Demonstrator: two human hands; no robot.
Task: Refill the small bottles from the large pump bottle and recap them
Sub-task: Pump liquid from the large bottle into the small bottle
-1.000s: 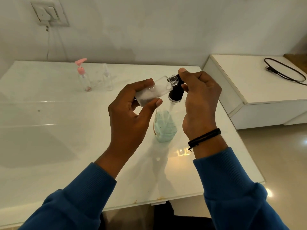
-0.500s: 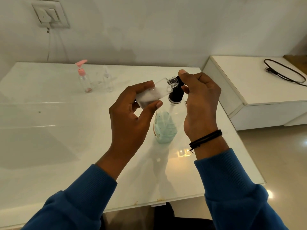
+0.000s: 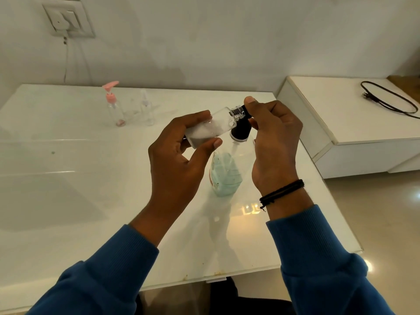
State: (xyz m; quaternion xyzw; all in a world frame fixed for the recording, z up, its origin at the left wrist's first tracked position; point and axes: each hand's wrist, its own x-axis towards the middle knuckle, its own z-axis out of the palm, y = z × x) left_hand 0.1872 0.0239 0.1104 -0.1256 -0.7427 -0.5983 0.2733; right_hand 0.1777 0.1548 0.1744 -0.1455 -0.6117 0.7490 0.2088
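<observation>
My left hand (image 3: 179, 155) grips a small clear bottle (image 3: 212, 128) tilted on its side, part filled with white liquid, its open threaded neck pointing right. That neck meets the black pump head (image 3: 242, 130) of the large clear pump bottle (image 3: 225, 173), which stands on the white table (image 3: 79, 178) and holds pale green liquid. My right hand (image 3: 275, 142) holds the pump head, thumb on top. At the back left stand a small bottle with a pink pump (image 3: 113, 105) and a small clear bottle (image 3: 147, 110).
A wall switch plate (image 3: 67, 19) with a hanging cord sits above the table's back left. A lower white cabinet (image 3: 354, 128) with a black cable (image 3: 386, 98) stands to the right. The table's right edge borders shiny floor.
Both hands, the small bottle and the pump head stay in the same pose; only the camera view shifts slightly.
</observation>
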